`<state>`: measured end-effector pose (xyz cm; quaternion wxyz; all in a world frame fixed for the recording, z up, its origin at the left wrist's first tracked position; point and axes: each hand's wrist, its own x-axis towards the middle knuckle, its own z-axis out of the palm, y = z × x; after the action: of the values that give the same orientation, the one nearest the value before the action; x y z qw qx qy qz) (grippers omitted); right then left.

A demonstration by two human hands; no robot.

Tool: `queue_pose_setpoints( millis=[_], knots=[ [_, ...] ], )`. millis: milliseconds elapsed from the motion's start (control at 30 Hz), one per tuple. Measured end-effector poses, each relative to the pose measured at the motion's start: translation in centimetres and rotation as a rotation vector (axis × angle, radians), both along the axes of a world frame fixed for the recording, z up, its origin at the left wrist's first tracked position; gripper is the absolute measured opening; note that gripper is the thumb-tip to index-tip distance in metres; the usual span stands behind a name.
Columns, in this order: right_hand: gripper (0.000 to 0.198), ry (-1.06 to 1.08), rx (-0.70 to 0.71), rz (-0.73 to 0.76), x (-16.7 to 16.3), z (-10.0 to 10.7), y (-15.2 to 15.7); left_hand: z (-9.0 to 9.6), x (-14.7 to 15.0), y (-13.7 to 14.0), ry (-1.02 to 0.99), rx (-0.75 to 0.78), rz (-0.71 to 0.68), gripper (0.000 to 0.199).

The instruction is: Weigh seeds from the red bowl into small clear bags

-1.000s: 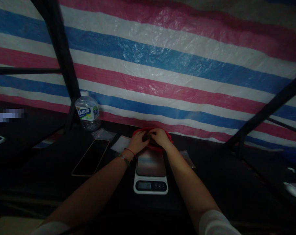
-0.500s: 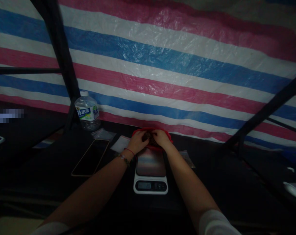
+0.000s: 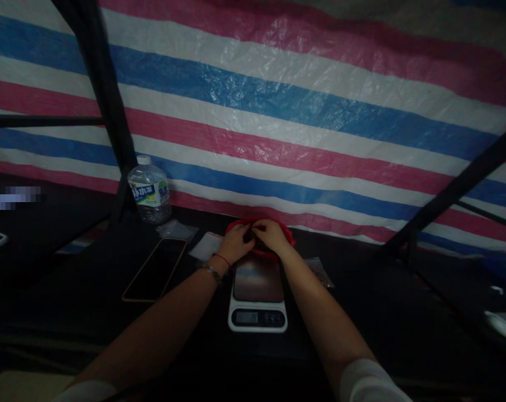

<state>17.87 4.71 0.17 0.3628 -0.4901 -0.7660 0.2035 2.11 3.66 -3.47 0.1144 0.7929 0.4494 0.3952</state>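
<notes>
Bowl [image 3: 270, 254] sits at the far end of the scale [image 3: 259, 285], with dark pieces [image 3: 259, 244] inside. Our left hand [image 3: 236, 243] and right hand [image 3: 272, 235] meet over it, fingers curled and tips close together; we cannot tell whether they pinch anything. One bag [image 3: 320, 273] on the right already seems to hold small bits. Pieces lie in the bowl, so we judge our handling of them unfinished.

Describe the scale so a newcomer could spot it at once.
Below the striped plastic sheet, find the red container by the dark table's far edge. The scale shows on its near side, between the two forearms. Unlike the flat phone leftward, it has a white body and shiny metal plate.
</notes>
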Motion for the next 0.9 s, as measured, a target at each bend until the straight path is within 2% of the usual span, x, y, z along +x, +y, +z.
queue_pose_setpoints(
  millis=[233, 333, 433, 500, 633, 800, 900],
  knots=[
    [0.019, -0.021, 0.067, -0.069, -0.09, 0.65, -0.28, -0.35, 0.01, 0.27, -0.007, 0.003, 0.000, 0.048],
    [0.021, -0.008, 0.070, -0.014, 0.02, 0.66, -0.26, -0.45, 0.02, 0.34, -0.033, -0.007, 0.021, 0.051],
    [0.017, 0.049, 0.014, 0.065, 0.12, 0.39, -0.29, -0.48, -0.04, 0.30, -0.076, -0.011, 0.055, 0.053],
    [0.024, 0.090, -0.030, 0.088, 0.06, 0.17, -0.37, -0.51, -0.13, 0.28, -0.106, -0.007, 0.076, 0.056],
    [0.030, 0.121, -0.080, 0.066, -0.29, 0.05, -0.59, -0.58, -0.30, 0.23, -0.132, -0.013, 0.058, 0.062],
    [0.034, 0.115, -0.008, -0.019, -0.20, 0.37, -0.50, -0.36, -0.20, 0.02, -0.137, 0.005, 0.002, 0.067],
    [0.036, 0.096, -0.019, -0.044, 0.06, 0.24, -0.38, -0.06, -0.32, -0.15, -0.135, 0.046, 0.006, 0.067]
  ],
)
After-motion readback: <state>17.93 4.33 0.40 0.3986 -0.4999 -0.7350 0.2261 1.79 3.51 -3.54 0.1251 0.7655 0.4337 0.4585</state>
